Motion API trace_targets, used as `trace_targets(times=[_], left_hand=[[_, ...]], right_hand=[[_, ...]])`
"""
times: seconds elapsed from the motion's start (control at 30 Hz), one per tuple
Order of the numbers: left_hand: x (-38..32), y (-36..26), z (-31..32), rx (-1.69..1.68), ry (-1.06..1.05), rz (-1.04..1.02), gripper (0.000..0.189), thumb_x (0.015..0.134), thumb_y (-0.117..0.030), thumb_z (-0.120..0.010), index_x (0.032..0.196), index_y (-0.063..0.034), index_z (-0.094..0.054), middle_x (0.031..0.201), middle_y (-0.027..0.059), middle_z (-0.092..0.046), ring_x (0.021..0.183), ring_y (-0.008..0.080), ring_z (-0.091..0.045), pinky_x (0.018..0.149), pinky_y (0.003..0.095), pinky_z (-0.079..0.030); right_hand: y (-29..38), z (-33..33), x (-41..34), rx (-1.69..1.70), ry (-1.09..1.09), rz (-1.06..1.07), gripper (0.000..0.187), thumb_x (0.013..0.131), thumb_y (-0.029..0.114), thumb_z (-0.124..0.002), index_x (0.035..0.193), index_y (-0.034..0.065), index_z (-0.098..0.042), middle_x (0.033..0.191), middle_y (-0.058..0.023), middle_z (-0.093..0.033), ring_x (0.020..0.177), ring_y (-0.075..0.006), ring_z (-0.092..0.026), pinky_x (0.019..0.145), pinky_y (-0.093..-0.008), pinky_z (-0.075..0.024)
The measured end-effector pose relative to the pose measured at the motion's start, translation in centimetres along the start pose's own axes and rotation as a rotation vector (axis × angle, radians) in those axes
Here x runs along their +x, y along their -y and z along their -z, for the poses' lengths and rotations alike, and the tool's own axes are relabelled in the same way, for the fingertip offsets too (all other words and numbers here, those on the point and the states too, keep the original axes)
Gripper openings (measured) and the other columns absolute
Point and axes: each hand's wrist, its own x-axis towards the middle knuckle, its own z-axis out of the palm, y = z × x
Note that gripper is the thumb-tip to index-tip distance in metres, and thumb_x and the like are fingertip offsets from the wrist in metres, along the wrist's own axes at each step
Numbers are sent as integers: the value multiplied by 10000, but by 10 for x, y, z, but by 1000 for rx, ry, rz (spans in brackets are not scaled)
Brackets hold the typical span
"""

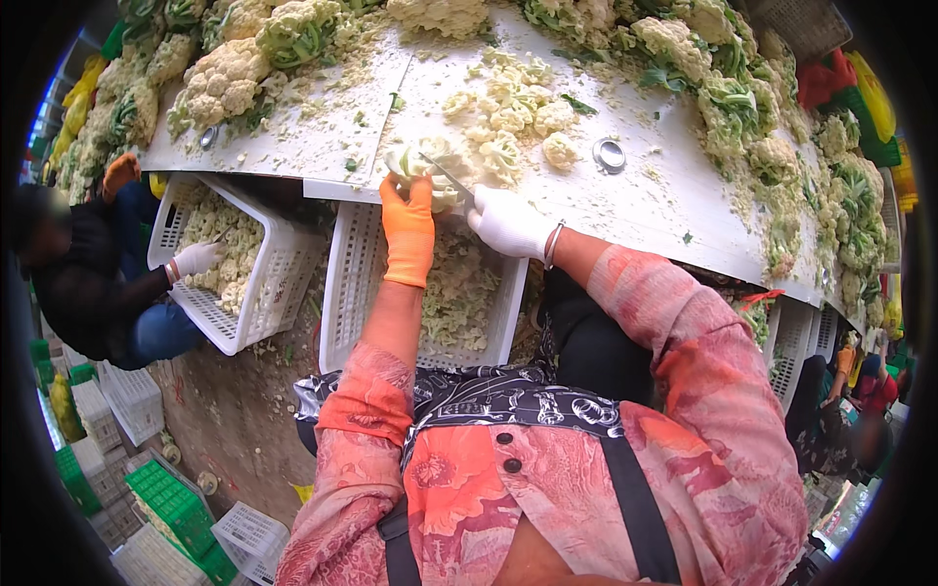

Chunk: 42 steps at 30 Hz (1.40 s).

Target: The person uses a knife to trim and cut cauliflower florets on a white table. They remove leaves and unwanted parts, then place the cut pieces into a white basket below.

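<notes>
My left hand, in an orange glove, grips a piece of cauliflower with pale stalk at the table's near edge. In a white knitted glove, my right hand is closed around a knife. Its blade slants up and left, reaching the cauliflower piece; the handle is hidden in my fist. Just beyond my hands, several cut cauliflower florets lie in a loose heap on the white tabletop. Below my hands stands a white plastic crate holding many small florets.
Whole cauliflower heads line the table's far side, with more heads to the right. Metal-rimmed holes pierce the tabletop. At left, a co-worker's white-gloved hand holds a knife over another crate. Green crates stand behind on the floor.
</notes>
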Motion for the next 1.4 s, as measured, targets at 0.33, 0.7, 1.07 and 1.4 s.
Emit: trace_targets(times=[0.33,0.7,1.07,1.4], left_hand=[[1,0,-14,39,-20,17,615,971,-282,-663,1435,22,-398,1148,130,-628,941,154,-603,769,319,-533],[3,29,0,449,32,-257,602,958,-250,-677,1436,28,-438,1229,183,-608,1109,266,-606,976,349,-483],[0,-18,29,-954,429,366,534,1032,-435,-472,1270,35,-565,1214,260,-636,878,326,-660,714,425,-536],[-96,-81,-122,22,-39,58,359,1025,-340,-572,1264,-73,-577,1060,58,-645,903,175,-635,763,349,-568]], right_hand=[[-3,-8,3,108,-63,-33,287,966,213,-482,1012,-45,-599,847,-279,-679,829,-454,-674,771,-493,-535],[9,27,4,445,414,-401,199,955,191,-481,889,12,-538,640,-123,-598,438,-208,-539,382,-367,-433],[6,29,-10,243,387,-236,239,967,227,-523,1065,31,-619,729,-109,-641,552,-241,-643,480,-372,-519],[136,60,-109,905,-263,260,191,953,193,-586,1037,24,-617,815,-120,-658,709,-214,-665,665,-364,-539]])
